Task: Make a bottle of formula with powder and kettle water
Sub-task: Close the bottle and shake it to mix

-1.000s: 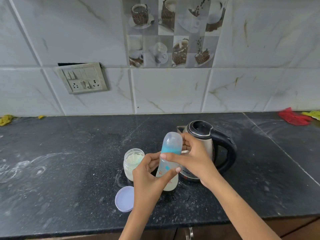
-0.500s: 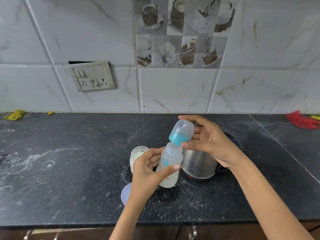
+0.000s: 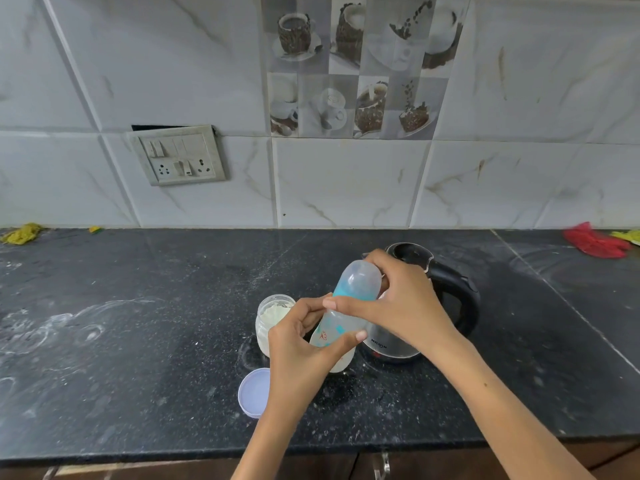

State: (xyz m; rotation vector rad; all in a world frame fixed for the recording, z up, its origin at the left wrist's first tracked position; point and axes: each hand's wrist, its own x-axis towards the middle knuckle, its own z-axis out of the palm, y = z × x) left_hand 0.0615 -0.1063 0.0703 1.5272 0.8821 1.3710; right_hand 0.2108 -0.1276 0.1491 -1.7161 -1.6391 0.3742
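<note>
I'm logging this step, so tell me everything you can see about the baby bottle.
The baby bottle is clear, soft-looking plastic with small red and blue prints on its side. A translucent domed cap over a turquoise collar sits at its top. It is tilted, top leaning away and right, held above the black counter. The left hand wraps its body; the right hand grips the collar and cap. The kettle stands behind.
</note>
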